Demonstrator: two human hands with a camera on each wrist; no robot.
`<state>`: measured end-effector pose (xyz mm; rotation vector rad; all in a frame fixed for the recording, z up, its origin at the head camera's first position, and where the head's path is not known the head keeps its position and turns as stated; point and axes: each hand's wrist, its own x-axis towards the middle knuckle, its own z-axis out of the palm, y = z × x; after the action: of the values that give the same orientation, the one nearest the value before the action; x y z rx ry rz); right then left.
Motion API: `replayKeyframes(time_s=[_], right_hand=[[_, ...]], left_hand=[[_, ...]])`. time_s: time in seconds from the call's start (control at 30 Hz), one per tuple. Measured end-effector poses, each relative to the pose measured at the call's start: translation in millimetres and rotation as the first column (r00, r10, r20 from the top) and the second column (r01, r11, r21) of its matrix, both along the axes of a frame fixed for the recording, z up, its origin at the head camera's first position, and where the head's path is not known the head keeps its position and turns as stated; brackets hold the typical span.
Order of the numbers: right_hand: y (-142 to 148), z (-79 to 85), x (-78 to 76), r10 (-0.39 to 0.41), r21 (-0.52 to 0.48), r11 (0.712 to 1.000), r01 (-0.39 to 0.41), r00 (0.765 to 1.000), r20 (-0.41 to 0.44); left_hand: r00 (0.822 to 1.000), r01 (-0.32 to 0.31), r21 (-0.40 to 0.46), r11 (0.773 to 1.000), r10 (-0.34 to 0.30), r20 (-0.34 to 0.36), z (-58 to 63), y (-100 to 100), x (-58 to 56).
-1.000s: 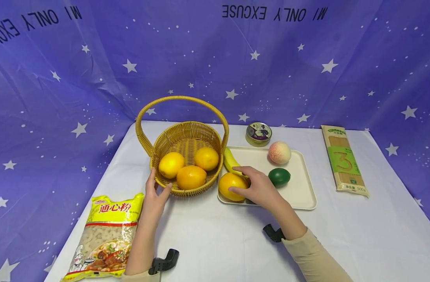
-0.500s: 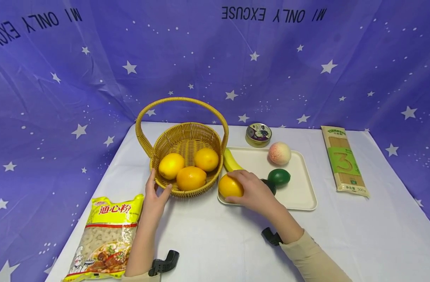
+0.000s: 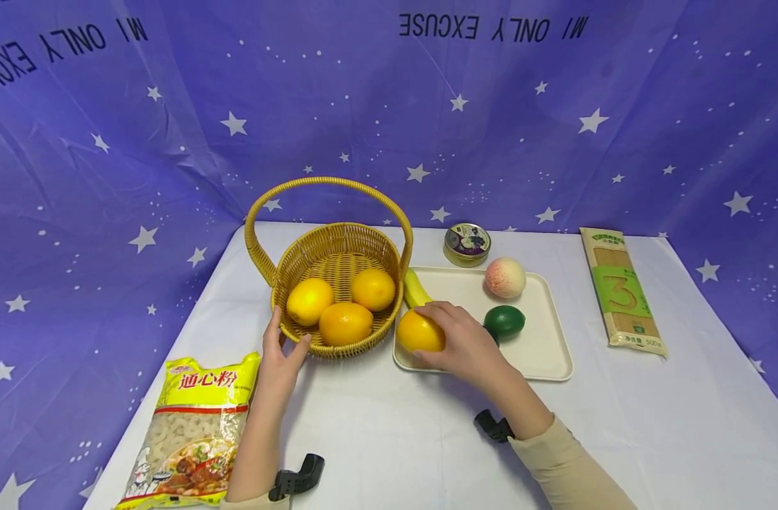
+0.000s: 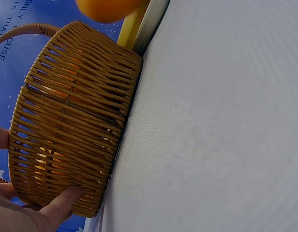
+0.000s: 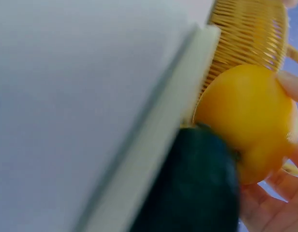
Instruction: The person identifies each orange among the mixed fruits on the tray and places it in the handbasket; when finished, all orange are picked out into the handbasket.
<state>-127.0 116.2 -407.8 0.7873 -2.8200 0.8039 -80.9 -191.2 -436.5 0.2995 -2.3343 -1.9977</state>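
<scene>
My right hand point(image 3: 468, 347) grips an orange point(image 3: 421, 331) over the near left corner of a cream tray point(image 3: 542, 354); the right wrist view shows the fingers around the fruit point(image 5: 248, 116). A dark green, smooth fruit point(image 5: 192, 179) lies beneath this hand, mostly hidden in the head view. At the left, a woven basket point(image 3: 344, 237) with a tall handle contains three yellow-orange fruits point(image 3: 346, 324). My left hand point(image 3: 283, 365) touches the basket's near left side with thumb and fingers spread; one finger point(image 4: 67, 200) presses against the outer weave.
On the tray are a banana point(image 3: 416, 289), a peach point(image 3: 506, 278) and a green lime-like fruit point(image 3: 505, 321). Behind it stands a round tin point(image 3: 468, 244). A noodle packet point(image 3: 621, 290) lies far right, a macaroni bag point(image 3: 191, 425) beside my left forearm. A starry purple cloth hangs behind.
My right hand has gone from spread around the orange to gripping it, and the orange has shifted slightly. The left hand and basket have stayed in place.
</scene>
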Motion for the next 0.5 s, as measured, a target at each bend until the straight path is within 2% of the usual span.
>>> replayKeyframes(time_s=[0.23, 0.37, 0.5], right_hand=[[5, 29.8, -6.2, 0.043, -0.136, 0.989, -0.05, 0.998, -0.054], [-2, 43.9, -12.6, 0.061, -0.242, 0.967, -0.079, 0.995, -0.078], [-22, 53.0, -22.2, 0.096, -0.326, 0.938, -0.116, 0.993, -0.075]], left_hand=[[1.0, 0.0, 0.0, 1.0, 0.0, 0.014, 1.1, 1, 0.1], [1.0, 0.003, -0.003, 1.0, -0.003, 0.011, 1.8, 1, 0.8], [1.0, 0.007, 0.001, 1.0, -0.007, 0.011, 2.5, 2, 1.6]])
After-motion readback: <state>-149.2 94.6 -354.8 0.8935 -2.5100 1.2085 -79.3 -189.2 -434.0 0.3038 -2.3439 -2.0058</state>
